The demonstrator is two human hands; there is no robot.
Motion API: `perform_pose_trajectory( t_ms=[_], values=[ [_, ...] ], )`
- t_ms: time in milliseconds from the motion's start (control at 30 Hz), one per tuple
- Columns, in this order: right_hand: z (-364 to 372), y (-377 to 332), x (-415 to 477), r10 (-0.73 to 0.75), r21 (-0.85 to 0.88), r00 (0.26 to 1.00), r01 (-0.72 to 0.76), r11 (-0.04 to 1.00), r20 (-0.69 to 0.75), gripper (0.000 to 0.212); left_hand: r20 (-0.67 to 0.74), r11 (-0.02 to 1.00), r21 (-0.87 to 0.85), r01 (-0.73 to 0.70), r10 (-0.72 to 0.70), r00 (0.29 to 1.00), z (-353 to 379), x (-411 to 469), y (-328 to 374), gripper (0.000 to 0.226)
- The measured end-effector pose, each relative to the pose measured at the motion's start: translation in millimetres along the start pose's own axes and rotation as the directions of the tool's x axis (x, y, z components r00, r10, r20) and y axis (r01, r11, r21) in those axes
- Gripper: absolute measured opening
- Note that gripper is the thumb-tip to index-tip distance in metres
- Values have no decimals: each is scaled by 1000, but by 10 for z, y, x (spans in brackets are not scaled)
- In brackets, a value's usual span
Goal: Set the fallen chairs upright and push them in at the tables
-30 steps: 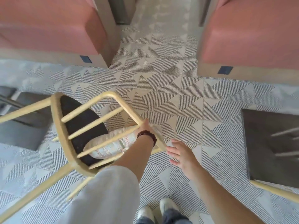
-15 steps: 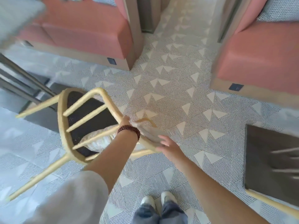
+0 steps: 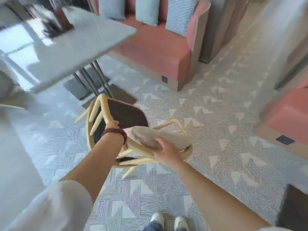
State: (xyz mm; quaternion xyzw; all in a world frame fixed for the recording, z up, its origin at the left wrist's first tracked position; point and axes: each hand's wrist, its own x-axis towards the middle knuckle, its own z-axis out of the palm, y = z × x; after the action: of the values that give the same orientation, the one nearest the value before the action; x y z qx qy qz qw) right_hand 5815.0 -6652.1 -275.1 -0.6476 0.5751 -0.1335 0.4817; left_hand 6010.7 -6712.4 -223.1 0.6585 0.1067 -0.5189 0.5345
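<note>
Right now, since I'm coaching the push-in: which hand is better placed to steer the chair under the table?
Probably the left. The left hand grips the wooden chair by its frame, nearer the table; the right hand holds the cushion at its back.

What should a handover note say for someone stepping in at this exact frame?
Left hand: grips the chair frame by the dark seat.
Right hand: grips the chair's curved back rail, fingers over the pale cushion.
Chair: held tilted in both hands, legs pointing left, in front of the table.
Done: chair picked up, not yet upright.
Left: set it on its legs and push it in at the table. Check for other fallen chairs, since none is plainly in view.
</note>
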Motion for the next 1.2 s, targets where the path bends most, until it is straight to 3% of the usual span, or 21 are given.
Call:
perform_pose_trajectory(
  t_ms=[100,167,267,367,467,600,767,800,900,967,1033,1133,1200],
  values=[
    [218,-287,69,-98,8,995,98,995,-1,58,-92,988,141,-65,78,993,-334,-102,328,18],
    [383,-458,80,-149,-14,989,149,989,-16,50,-74,992,128,-7,16,997,-603,-94,533,23],
    [651,-642,22,-163,-21,987,163,986,-10,32,-43,998,37,-44,45,998,-943,-75,775,24],
    [995,-849,-40,-227,-56,972,231,971,61,21,-1,997,73,-14,14,1000,-1364,-5,1066,31],
    [1386,-1099,-90,-297,-163,950,309,937,91,26,49,990,126,59,-65,997,-1788,67,1351,26],
    [1934,-1510,-96,-416,-395,909,383,835,3,26,33,969,241,-57,50,998,-2453,85,1425,21],
    [2353,-1651,-30,-301,-654,953,254,713,42,34,92,958,277,-78,54,994,-3011,174,1093,43],
    [2401,-1647,-10,-308,-678,950,258,688,50,33,94,958,280,-59,34,995,-3073,178,1031,41],
    [2677,-1828,71,-355,-709,920,363,605,167,39,187,968,250,31,-79,979,-3261,226,962,6],
    [2974,-2074,140,-358,-711,903,412,570,236,44,187,976,219,13,-55,981,-3465,366,1086,17],
    [3286,-2306,201,-354,-724,895,433,536,273,45,79,976,218,-26,8,997,-3716,559,1264,10],
    [3684,-2510,264,-334,-752,893,439,492,303,54,18,987,158,-24,21,1000,-4101,812,1472,49],
    [3867,-2574,282,-343,-746,880,464,477,328,57,39,991,133,-2,-3,999,-4300,893,1528,52]
  ],
)
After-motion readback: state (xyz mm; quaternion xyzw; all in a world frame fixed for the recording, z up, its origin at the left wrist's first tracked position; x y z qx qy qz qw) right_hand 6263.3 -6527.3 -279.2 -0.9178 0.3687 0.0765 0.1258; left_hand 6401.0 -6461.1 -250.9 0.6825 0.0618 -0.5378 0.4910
